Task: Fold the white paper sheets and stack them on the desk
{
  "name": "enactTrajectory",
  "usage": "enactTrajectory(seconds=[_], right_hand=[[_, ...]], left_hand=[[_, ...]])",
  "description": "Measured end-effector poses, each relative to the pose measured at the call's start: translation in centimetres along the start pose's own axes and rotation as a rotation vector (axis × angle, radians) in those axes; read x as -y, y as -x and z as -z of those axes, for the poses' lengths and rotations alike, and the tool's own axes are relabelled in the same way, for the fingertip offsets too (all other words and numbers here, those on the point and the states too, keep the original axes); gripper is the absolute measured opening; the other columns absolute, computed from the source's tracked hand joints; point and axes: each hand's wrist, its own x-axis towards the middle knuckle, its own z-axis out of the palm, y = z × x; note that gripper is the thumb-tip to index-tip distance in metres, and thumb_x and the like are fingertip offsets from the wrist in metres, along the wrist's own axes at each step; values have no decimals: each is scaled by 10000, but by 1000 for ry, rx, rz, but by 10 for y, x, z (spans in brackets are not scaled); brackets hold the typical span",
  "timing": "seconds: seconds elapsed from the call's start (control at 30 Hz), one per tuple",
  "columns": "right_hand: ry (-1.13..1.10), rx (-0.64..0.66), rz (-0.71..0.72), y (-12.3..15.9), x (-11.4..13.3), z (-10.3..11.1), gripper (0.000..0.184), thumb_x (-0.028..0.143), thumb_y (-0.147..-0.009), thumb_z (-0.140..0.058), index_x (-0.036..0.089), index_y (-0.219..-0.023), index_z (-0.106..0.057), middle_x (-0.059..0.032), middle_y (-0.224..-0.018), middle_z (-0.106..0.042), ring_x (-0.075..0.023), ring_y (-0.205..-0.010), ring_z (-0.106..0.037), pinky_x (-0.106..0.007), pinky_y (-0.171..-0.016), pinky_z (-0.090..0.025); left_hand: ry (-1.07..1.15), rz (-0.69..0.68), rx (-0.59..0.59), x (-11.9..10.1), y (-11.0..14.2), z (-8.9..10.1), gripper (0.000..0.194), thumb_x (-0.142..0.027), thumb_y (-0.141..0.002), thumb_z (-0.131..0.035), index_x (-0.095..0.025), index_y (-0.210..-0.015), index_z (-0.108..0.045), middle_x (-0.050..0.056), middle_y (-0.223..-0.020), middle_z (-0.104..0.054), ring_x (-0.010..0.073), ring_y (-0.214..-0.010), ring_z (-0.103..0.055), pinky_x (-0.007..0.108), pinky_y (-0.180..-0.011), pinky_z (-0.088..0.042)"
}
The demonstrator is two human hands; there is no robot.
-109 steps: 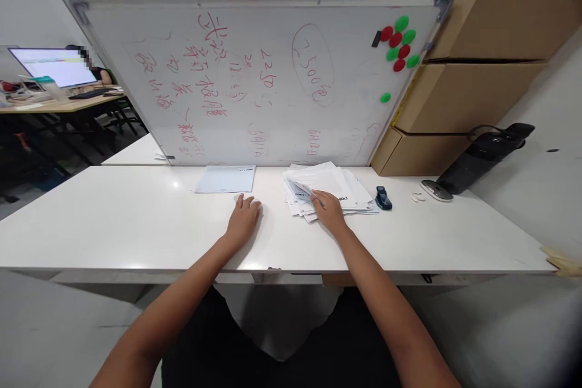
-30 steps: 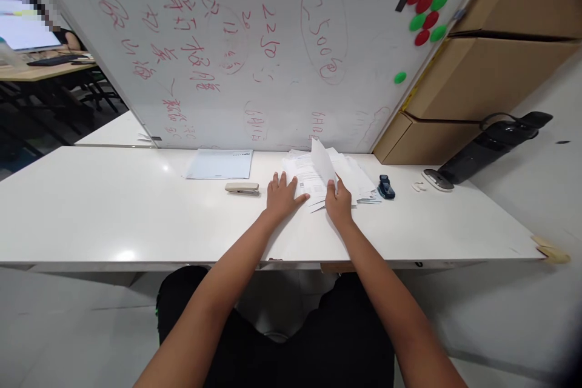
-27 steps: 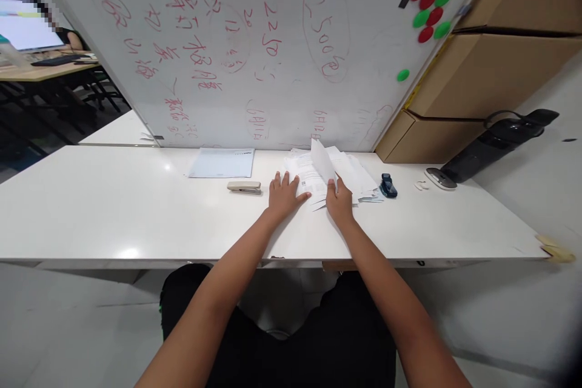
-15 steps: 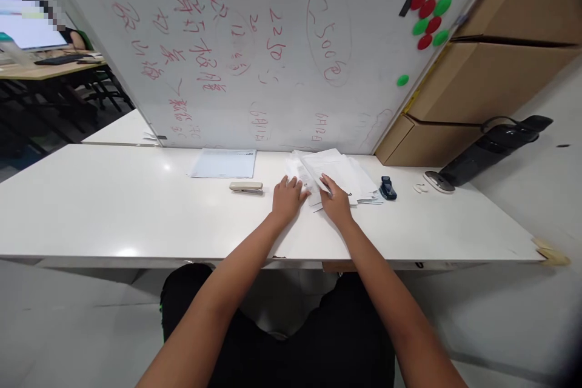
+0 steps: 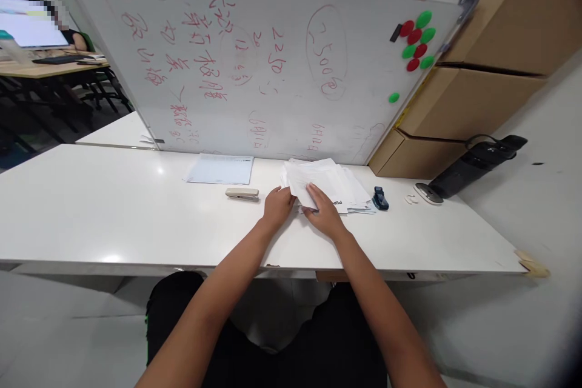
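A loose stack of white paper sheets [image 5: 350, 179] lies on the white desk, its edges uneven. My left hand [image 5: 278, 209] is at the stack's left front corner, fingers closed on the sheets' edge, with the fingertips partly hidden by the paper. Across the top sheet my right hand [image 5: 325, 213] lies with fingers stretched out, the thumb near the front edge. A beige stapler [image 5: 242, 194] sits to the left of my left hand. Behind the stapler is a flat, pale blue-white stack of paper [image 5: 220, 170]. To the right of the loose sheets stands a dark blue tape-dispenser-like object [image 5: 381, 198].
A whiteboard [image 5: 291, 73] with red writing and magnets stands along the desk's back edge. Cardboard boxes [image 5: 473, 100] are piled at the right. A black bottle [image 5: 477, 163] leans near a white round-ended object [image 5: 428, 193]. A person sits by a monitor at far left.
My left hand has closed at the paper's left edge. My right hand has shifted from holding the sheets' edge to lying over the top sheet. The camera view has tilted slightly.
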Motion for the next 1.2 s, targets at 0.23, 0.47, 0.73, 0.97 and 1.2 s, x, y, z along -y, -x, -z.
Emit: enactTrajectory(seconds=[0.23, 0.47, 0.73, 0.97, 1.2], right_hand=[[41, 23, -9, -2, 4, -1, 643, 371, -885, -536, 242, -1474, -314, -100, -1493, -401, -266, -1378, -366, -501, -1132, -310], [1, -1, -48, -4, 2, -3, 638, 405, -883, -544, 216, -1458, -342, -118, -1465, -438, -278, -1351, -405, -513, -1122, -312], [-39, -40, -40, -6, 3, -2, 418, 385, -946, -402, 223, -1311, -526, -101, -1310, -594, -265, -1228, -529, -479, -1047, -396], [-111, -109, -235, -4, 6, 2, 402, 487, -956, -331, 217, -957, -630, -75, -905, -694, -257, -910, -644, -410, -840, -503], [-115, -86, -215, -4, 5, 2, 428, 527, -951, -328, 224, -937, -631, -61, -894, -687, -247, -905, -634, -401, -845, -494]], left_hand=[[100, -25, -167, -4, 1, 3, 331, -252, -992, -311, -221, -1108, -620, 32, -1087, -708, 170, -1040, -640, 347, -1035, -432], [149, -76, -229, -10, 2, 6, 330, -258, -992, -331, -189, -1105, -634, 54, -1156, -696, 161, -1187, -585, 353, -1096, -397], [300, -109, -204, -13, 5, 10, 340, -333, -969, -377, -200, -1172, -615, 59, -1260, -642, 172, -1225, -559, 349, -1045, -463], [299, -133, -138, -15, 7, 10, 415, -283, -978, -334, -231, -1371, -459, 27, -1450, -471, 156, -1329, -449, 331, -1087, -420], [212, -144, -189, -7, 0, 3, 290, -248, -959, -428, -226, -1202, -584, 50, -1248, -630, 164, -1179, -561, 325, -991, -469]])
